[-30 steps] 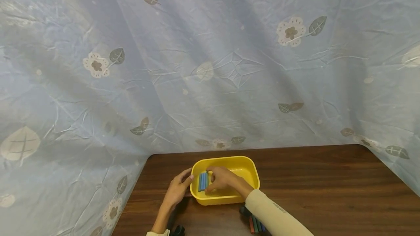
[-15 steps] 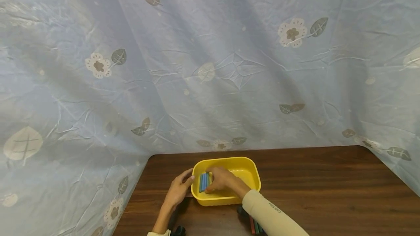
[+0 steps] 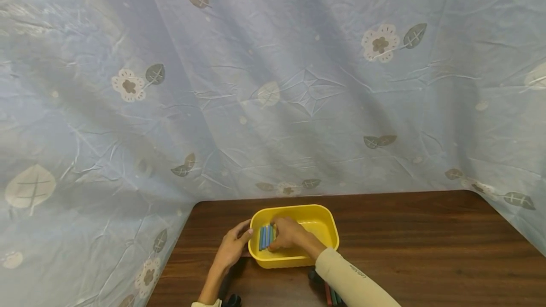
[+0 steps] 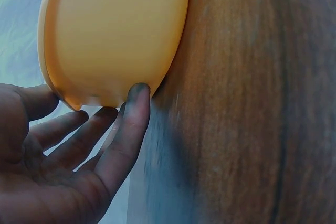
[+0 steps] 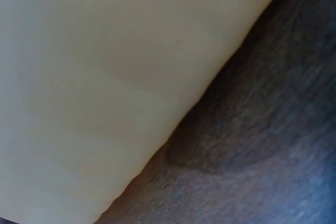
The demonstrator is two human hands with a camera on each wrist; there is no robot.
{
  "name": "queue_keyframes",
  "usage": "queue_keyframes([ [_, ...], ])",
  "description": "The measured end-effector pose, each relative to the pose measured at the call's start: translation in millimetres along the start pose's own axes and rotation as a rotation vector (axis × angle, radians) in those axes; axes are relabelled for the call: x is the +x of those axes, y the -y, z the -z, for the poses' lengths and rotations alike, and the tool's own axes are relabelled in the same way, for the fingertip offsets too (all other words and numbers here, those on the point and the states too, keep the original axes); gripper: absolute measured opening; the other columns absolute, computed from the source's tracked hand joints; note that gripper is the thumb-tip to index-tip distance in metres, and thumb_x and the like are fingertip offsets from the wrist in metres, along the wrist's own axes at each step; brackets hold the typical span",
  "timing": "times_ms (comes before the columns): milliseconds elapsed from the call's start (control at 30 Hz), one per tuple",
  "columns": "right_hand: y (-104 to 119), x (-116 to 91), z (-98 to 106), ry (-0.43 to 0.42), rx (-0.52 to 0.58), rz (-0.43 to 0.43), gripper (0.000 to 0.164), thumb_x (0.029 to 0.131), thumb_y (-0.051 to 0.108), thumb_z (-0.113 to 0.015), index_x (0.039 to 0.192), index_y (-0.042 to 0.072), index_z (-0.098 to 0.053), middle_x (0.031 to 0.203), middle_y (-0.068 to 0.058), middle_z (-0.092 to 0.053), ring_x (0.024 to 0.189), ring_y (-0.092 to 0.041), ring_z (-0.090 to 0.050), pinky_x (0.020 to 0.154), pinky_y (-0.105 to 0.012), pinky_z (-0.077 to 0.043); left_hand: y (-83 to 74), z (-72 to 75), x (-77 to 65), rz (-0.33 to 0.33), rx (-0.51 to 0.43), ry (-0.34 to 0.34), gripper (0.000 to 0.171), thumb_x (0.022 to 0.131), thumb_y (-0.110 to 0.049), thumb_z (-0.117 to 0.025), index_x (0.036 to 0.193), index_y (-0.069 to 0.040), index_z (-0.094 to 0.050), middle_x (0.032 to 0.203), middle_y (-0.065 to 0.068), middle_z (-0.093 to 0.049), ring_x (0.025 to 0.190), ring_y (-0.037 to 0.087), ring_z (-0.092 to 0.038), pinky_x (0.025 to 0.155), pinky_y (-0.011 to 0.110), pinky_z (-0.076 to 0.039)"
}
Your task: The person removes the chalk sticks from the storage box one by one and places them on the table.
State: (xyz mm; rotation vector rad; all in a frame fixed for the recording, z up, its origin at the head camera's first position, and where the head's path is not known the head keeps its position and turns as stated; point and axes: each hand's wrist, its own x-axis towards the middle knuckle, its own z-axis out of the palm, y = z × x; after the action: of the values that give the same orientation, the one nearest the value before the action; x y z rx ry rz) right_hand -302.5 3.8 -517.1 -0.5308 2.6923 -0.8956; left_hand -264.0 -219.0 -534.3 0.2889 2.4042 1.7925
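A yellow plastic tub [image 3: 315, 259] stands on the wooden table. Inside, at its left end, blue and green sticks [image 3: 265, 237] lie side by side, like chalks or pastels. My right hand [image 3: 290, 233] reaches into the tub; thumb and finger pinch the ends of a yellowish-green stick at the right of the row, mostly hidden by the hand. My left hand [image 3: 230, 248] rests against the tub's left end. In the left wrist view, nearly straight fingertips of the left hand [image 4: 79, 145] touch the outer wall of the tub [image 4: 115, 40], the thumb at its rim.
More sticks [image 3: 330, 293], red and green among them, lie on the table [image 3: 418, 245] in front of the tub, partly under the right sleeve [image 3: 354, 276]. A pale patterned sheet [image 3: 273, 84] hangs behind. A beige surface [image 5: 115, 87] and blurred skin fill the right wrist view.
The head view shifts very slightly. The right thumb and fingers shift a little at the row of sticks, while the left hand and the tub keep their places.
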Motion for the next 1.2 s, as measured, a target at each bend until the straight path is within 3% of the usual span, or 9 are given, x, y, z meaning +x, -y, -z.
queue_keyframes([
  [633, -10, -26, 15, -0.003, 0.035, 0.066, 0.077, 0.078, 0.036, -0.098, 0.139, 0.002, -0.064, 0.081, 0.005, -0.067, 0.068, -0.01, -0.058, 0.061, -0.026, -0.051, -1.7, -2.0, 1.2, 0.013, -0.006, -0.012, 0.051, 0.113, -0.021, -0.057, 0.16, -0.002, -0.048, 0.152, 0.037, -0.054, 0.106, 0.037, -0.077, 0.072, 0.04, -0.071],
  [900, -2, -48, 30, -0.029, 0.043, 0.085, 0.075, 0.08, 0.039, -0.096, 0.141, 0.007, -0.065, 0.102, -0.001, -0.074, 0.084, -0.014, -0.066, 0.073, -0.036, -0.061, -1.1, -2.0, -0.4, 0.019, -0.022, -0.023, 0.052, 0.113, -0.019, -0.057, 0.16, 0.0, -0.047, 0.15, 0.039, -0.054, 0.108, 0.042, -0.076, 0.073, 0.045, -0.071],
  [1200, -1, -71, 51, -0.031, 0.109, 0.148, 0.075, 0.083, 0.038, -0.095, 0.142, 0.005, -0.063, 0.103, -0.002, -0.073, 0.079, -0.013, -0.065, 0.071, -0.033, -0.058, -1.7, -0.9, -1.8, 0.028, -0.018, -0.026, 0.052, 0.113, -0.02, -0.058, 0.16, -0.004, -0.048, 0.152, 0.035, -0.055, 0.105, 0.038, -0.077, 0.074, 0.046, -0.071],
])
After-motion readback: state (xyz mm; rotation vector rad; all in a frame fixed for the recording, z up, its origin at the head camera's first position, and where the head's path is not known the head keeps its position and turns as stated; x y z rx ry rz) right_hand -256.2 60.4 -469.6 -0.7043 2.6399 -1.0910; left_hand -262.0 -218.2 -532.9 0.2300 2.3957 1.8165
